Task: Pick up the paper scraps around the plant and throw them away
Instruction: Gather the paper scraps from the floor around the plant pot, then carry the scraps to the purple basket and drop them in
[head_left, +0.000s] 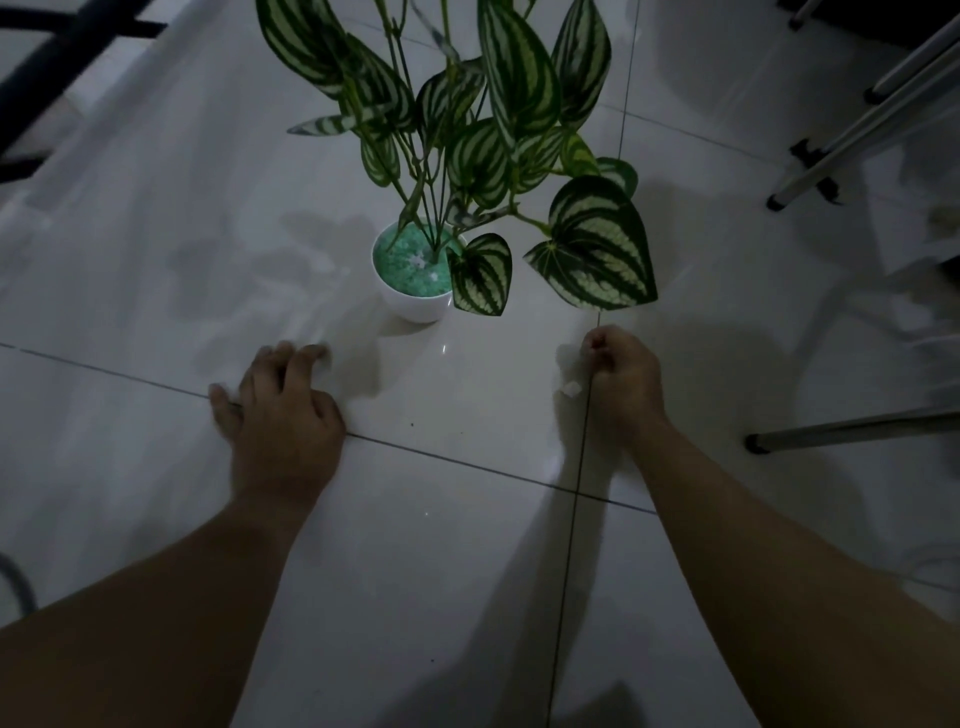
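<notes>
Reaching beside the plant (467, 171), the right hand (621, 379) is clenched near a paper scrap (570, 388); the left hand (280, 405) spreads on the floor (467, 545) for support.

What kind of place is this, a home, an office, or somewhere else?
Probably an indoor room, though home or office is unclear. Glossy white floor tiles, a potted plant standing on them, and metal legs at the right edge suggest it.

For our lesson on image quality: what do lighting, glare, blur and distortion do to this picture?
Head view: dim throughout; the glossy floor shows pale glare and soft shadows of the plant; the left hand has motion-blurred fingers; the wide lens bends tile lines; a paper scrap beside the right hand is faint.
</notes>
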